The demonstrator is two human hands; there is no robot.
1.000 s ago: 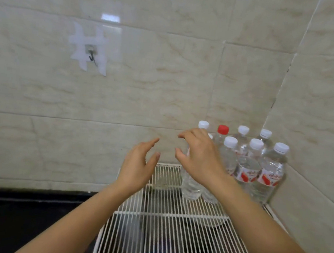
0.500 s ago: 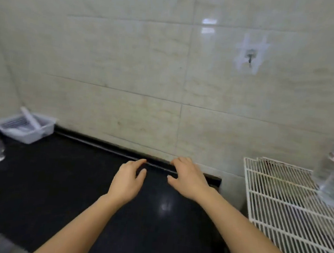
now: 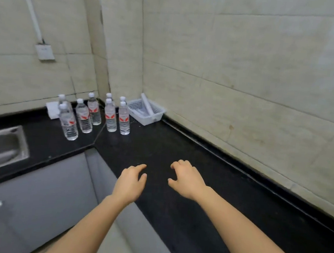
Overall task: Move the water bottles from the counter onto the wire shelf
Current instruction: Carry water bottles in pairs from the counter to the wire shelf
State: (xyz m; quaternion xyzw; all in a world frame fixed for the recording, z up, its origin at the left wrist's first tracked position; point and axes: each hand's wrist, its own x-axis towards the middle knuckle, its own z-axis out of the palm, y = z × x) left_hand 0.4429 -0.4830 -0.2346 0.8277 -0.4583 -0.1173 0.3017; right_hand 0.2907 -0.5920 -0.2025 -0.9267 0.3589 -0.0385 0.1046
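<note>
Your left hand point(image 3: 131, 181) and right hand point(image 3: 187, 180) float over the black counter point(image 3: 180, 151), fingers loosely spread, holding nothing. Up at eleven o'clock the water bottles point(image 3: 94, 116) stand together, maybe seven. A white basket point(image 3: 147, 112) sits just beside them at one o'clock.

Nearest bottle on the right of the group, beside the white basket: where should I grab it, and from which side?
Take the front right bottle around its body, near the red label, coming from the open counter side with the right hand. It stands upright, with another bottle behind and one on its left.
</note>
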